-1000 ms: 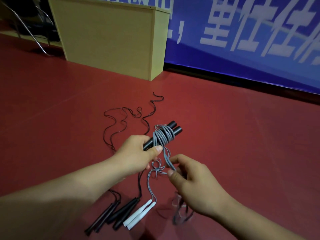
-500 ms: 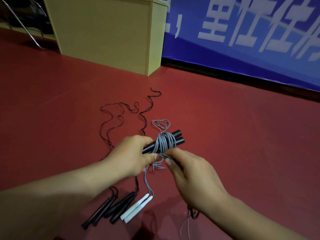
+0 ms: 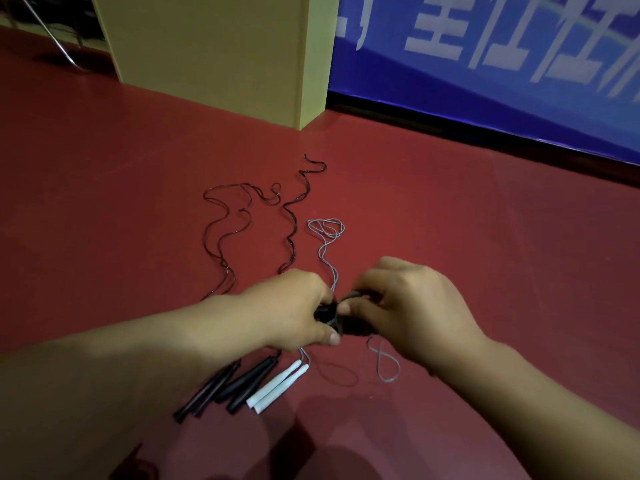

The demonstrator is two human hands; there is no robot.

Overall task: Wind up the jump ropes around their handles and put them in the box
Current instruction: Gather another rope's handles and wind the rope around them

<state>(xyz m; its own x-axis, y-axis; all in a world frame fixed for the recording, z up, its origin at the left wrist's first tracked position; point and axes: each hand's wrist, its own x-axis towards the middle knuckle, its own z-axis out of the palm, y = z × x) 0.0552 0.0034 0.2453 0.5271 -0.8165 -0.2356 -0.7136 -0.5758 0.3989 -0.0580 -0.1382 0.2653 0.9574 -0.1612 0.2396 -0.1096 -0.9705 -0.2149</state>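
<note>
From the head camera, both hands meet above the red floor, closed around a bundle of black handles that is mostly hidden between them. The left hand has its fingers curled round the near end of the bundle, thumb underneath. The right hand has its fingers clamped on the far end, pinching a strand of grey rope there. A loose loop of grey rope hangs below the right hand.

Beneath the left forearm, two white handles lie side by side on the floor, with their grey rope running away beyond the hands. Just left of the white handles lie black handles, and their black ropes trail toward a yellow cabinet. To the right of the cabinet hangs a blue banner.
</note>
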